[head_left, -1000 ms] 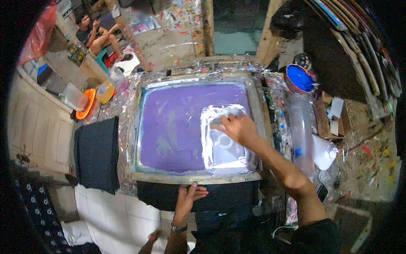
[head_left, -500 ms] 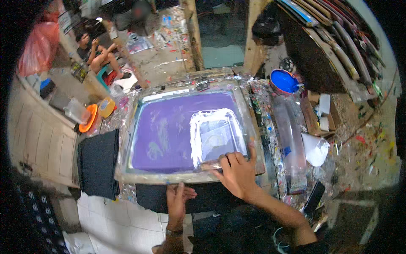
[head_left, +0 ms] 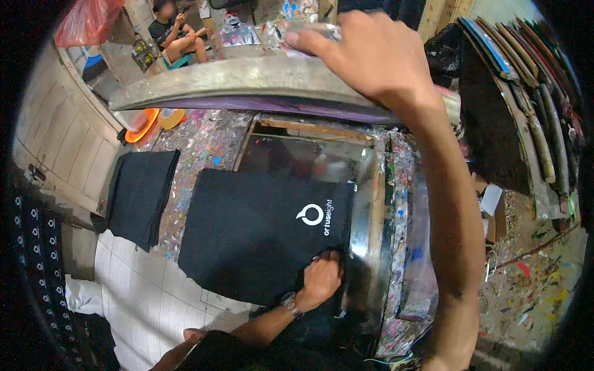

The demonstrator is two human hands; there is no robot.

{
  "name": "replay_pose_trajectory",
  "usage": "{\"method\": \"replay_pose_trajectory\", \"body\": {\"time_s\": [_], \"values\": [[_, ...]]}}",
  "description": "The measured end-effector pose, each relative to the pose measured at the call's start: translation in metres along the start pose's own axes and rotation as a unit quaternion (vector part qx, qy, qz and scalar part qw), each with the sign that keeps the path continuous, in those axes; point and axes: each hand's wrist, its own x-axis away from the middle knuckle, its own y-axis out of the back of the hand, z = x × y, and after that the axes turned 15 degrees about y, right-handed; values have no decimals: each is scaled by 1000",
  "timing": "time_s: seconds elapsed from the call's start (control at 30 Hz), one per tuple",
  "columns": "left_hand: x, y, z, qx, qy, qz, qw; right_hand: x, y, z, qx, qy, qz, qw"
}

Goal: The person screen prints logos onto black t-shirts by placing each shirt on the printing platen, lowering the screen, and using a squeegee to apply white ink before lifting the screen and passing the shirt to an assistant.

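Note:
My right hand (head_left: 383, 59) is raised at the top, closed over the upper edge of a tilted-up screen printing frame (head_left: 241, 80); its fingertips are hidden. A strip of the frame's purple mesh (head_left: 297, 109) shows beneath. By the thumb is a blurred, partly hidden object, perhaps the squeegee. Below lies a black fabric piece (head_left: 247, 235), flat on the printing table and bearing a white round mark with lettering (head_left: 314, 215). My left hand (head_left: 320, 281), with a watch (head_left: 291, 305) on its wrist, is closed on the fabric's near right edge.
A stack of black fabric (head_left: 139, 195) lies at the left, near an orange dish (head_left: 142, 126). A glass-like panel (head_left: 303, 157) sits beyond the fabric. Frames or boards (head_left: 526, 93) lean at the far right. A person (head_left: 178, 34) sits at the back left.
The screen frame has swung up off the table, uncovering the printed fabric. My right hand rose with it; my left hand moved rightward from the frame's near edge onto the fabric.

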Motion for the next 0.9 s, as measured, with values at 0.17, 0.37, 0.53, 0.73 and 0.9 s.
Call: {"method": "replay_pose_trajectory", "body": {"time_s": [0.17,0.37,0.53,0.73,0.9], "values": [[-7,-1,5,114,26,-47,992,-16,16,-19,-44,-16,56,997],[12,18,-19,125,-4,146,981,-48,25,-14,-91,-111,93,985],[15,50,27,288,-117,181,933,-80,-24,-76,-173,-29,67,982],[-10,123,206,-5,270,-375,887,-86,-10,-74,-144,-119,82,979],[-14,107,234,-8,188,-362,913,-86,-12,-83,-168,-109,41,979]]}}
